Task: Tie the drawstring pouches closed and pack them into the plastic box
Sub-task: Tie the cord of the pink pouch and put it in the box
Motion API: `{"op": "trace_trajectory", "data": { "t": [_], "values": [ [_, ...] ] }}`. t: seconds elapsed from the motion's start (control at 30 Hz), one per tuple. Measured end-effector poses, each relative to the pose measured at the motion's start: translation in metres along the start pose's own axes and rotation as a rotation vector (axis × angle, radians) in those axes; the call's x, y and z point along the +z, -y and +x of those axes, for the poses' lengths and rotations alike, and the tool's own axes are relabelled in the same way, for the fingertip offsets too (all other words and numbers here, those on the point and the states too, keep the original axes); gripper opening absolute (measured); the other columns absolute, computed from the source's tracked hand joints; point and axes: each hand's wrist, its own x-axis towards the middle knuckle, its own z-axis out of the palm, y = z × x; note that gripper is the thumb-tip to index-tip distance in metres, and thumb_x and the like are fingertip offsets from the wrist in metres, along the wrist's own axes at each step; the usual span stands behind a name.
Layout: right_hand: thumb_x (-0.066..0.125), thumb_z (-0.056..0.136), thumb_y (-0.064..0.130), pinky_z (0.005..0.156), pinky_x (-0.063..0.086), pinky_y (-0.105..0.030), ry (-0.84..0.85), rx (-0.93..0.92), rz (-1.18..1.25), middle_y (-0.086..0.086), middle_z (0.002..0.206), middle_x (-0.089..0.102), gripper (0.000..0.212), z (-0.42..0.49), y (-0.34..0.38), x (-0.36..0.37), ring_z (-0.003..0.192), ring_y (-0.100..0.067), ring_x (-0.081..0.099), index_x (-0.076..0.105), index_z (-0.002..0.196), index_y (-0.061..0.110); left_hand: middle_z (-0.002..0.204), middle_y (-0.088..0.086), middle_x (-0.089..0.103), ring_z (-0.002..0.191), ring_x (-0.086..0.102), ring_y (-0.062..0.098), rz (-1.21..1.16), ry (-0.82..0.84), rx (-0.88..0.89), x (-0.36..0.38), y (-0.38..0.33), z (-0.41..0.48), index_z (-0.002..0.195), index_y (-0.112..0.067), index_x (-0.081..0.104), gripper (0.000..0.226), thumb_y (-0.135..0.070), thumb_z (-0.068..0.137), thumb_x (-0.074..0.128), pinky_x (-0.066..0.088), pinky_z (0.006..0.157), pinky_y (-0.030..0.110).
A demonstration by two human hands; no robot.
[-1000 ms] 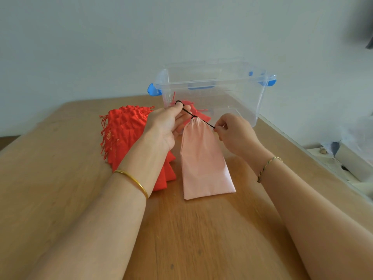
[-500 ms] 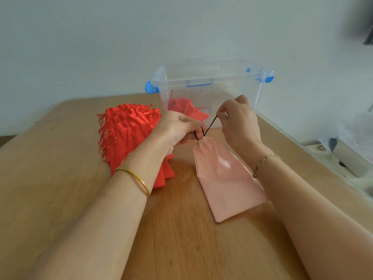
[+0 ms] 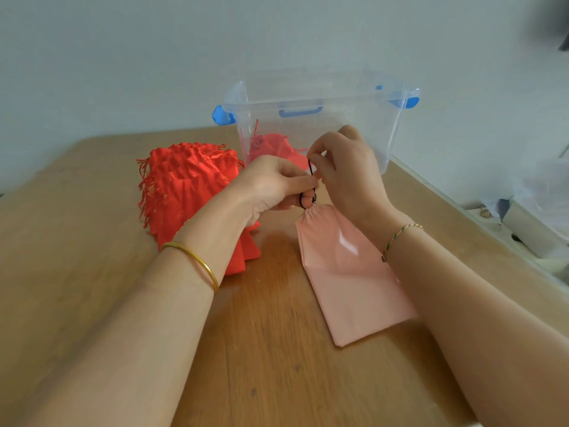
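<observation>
Red cloth is heaped to my left: a pile of red pouches (image 3: pixel 184 186) with tasselled cords lies on the wooden table (image 3: pixel 92 288), partly behind my left wrist and its gold bangle (image 3: pixel 197 260). Beyond my hands stands the clear plastic box (image 3: pixel 320 97) with blue latches, open at the top, and one red pouch (image 3: pixel 271 146) already lies inside it against the near wall. Off the table's right edge there is some blurred clutter, a white case (image 3: pixel 532 229) and a crumpled plastic bag (image 3: pixel 545 186). My hands and the box wall hide part of that packed pouch. The pink pouch (image 3: pixel 348 272) lies flat on the table in front of the box, slanting toward my right forearm, its neck gathered tight just under my fingertips. My left hand (image 3: pixel 271 186) is curled, thumb and forefinger pressed together on the black cord (image 3: pixel 310 167) just above the neck, and a small loop of cord seems to sit round a lower fingertip. My right hand (image 3: pixel 348 171), thin bracelet (image 3: pixel 400 232) at the wrist, pinches the same cord a little higher, the other fingers folded in, both hands touching at the tips.
</observation>
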Motion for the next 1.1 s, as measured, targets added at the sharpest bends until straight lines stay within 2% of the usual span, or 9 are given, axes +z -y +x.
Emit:
{"op": "trace_trajectory", "data": {
  "t": [0.17, 0.3, 0.37, 0.43, 0.57, 0.67, 0.87, 1.0, 1.1],
  "values": [
    [0.045, 0.085, 0.003, 0.076, 0.054, -0.045, 0.133, 0.247, 0.165, -0.008, 0.08, 0.064, 0.02, 0.002, -0.005, 0.0, 0.072, -0.025, 0.066, 0.06, 0.095, 0.013, 0.056, 0.0, 0.06, 0.056, 0.054, 0.012, -0.05, -0.07, -0.071, 0.003, 0.002, 0.003, 0.065, -0.012, 0.063, 0.02, -0.017, 0.085, 0.063, 0.04, 0.061, 0.022],
    [0.042, 0.078, -0.007, 0.079, 0.052, -0.043, 0.315, 0.443, 0.318, -0.022, 0.075, 0.055, 0.015, 0.002, -0.002, 0.001, 0.075, -0.041, 0.06, 0.05, 0.087, -0.016, 0.057, 0.0, 0.06, 0.05, 0.054, 0.007, -0.116, -0.128, -0.087, 0.001, 0.0, 0.003, 0.067, -0.012, 0.062, 0.018, -0.011, 0.085, 0.062, 0.042, 0.053, 0.015],
    [0.044, 0.073, -0.005, 0.073, 0.039, -0.038, 0.376, 0.439, 0.432, -0.016, 0.075, 0.047, 0.006, 0.001, 0.003, 0.002, 0.07, -0.031, 0.043, 0.048, 0.07, -0.002, 0.059, 0.002, 0.06, 0.049, 0.054, 0.007, -0.14, -0.14, -0.078, -0.001, 0.0, 0.003, 0.068, -0.012, 0.062, 0.018, -0.011, 0.086, 0.061, 0.042, 0.052, 0.015],
    [0.043, 0.078, -0.009, 0.074, 0.039, -0.04, 0.409, 0.434, 0.494, -0.018, 0.074, 0.05, 0.021, 0.0, 0.003, 0.001, 0.074, -0.026, 0.045, 0.048, 0.064, 0.006, 0.058, 0.001, 0.06, 0.048, 0.054, 0.006, -0.17, -0.152, -0.071, -0.001, -0.001, 0.002, 0.069, -0.014, 0.06, 0.018, -0.011, 0.086, 0.061, 0.04, 0.053, 0.016],
    [0.048, 0.084, -0.007, 0.076, 0.047, -0.031, 0.349, 0.339, 0.419, -0.015, 0.082, 0.061, 0.018, -0.001, -0.001, 0.001, 0.077, -0.021, 0.057, 0.053, 0.094, 0.007, 0.059, 0.0, 0.061, 0.047, 0.056, 0.005, -0.178, -0.164, -0.034, 0.0, -0.005, 0.0, 0.071, -0.015, 0.058, 0.016, -0.011, 0.086, 0.061, 0.041, 0.046, 0.012],
    [0.04, 0.084, -0.009, 0.061, 0.045, -0.019, 0.188, 0.282, 0.417, -0.008, 0.077, 0.057, 0.027, 0.002, 0.001, 0.001, 0.065, -0.015, 0.055, 0.048, 0.084, 0.017, 0.063, 0.004, 0.061, 0.041, 0.056, 0.003, -0.224, -0.202, -0.015, 0.0, -0.007, -0.001, 0.071, -0.012, 0.056, 0.018, -0.006, 0.088, 0.058, 0.039, 0.04, 0.011],
    [0.033, 0.083, -0.006, 0.066, 0.038, -0.023, 0.125, 0.244, 0.318, 0.007, 0.076, 0.045, 0.024, 0.002, 0.008, 0.0, 0.078, -0.015, 0.045, 0.047, 0.09, 0.011, 0.063, 0.009, 0.059, 0.038, 0.056, 0.004, -0.282, -0.226, 0.03, 0.002, -0.01, -0.003, 0.074, -0.007, 0.056, 0.016, -0.001, 0.088, 0.057, 0.037, 0.038, 0.01],
    [0.049, 0.081, 0.004, 0.067, 0.037, -0.027, 0.222, 0.246, 0.337, 0.004, 0.071, 0.049, 0.008, 0.001, 0.009, -0.005, 0.074, -0.015, 0.047, 0.054, 0.087, 0.007, 0.047, -0.004, 0.061, 0.041, 0.057, 0.003, -0.242, -0.27, 0.027, 0.0, -0.005, 0.0, 0.07, -0.012, 0.059, 0.017, -0.007, 0.086, 0.061, 0.04, 0.042, 0.013],
    [0.065, 0.071, 0.004, 0.059, 0.035, -0.023, 0.266, 0.227, 0.342, 0.005, 0.064, 0.049, 0.017, 0.0, 0.008, -0.006, 0.063, -0.011, 0.046, 0.057, 0.085, 0.009, 0.044, -0.007, 0.06, 0.042, 0.058, 0.003, -0.219, -0.301, 0.028, -0.001, -0.002, 0.003, 0.069, -0.015, 0.06, 0.018, -0.009, 0.085, 0.063, 0.043, 0.05, 0.019]
  ]
}}
